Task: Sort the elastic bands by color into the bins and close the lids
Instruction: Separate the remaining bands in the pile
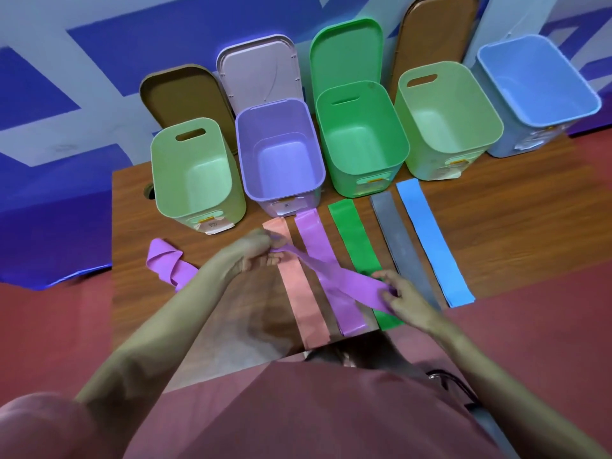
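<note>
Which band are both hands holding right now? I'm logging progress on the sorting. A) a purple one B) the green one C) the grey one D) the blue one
A: the left hand and right hand each pinch an end of a purple band stretched between them.

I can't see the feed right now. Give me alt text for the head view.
Both hands, left and right, hold a purple band stretched above the table, where pink, purple, green, grey and blue bands lie flat. Five empty open bins stand behind; another purple band lies crumpled at left.
</note>
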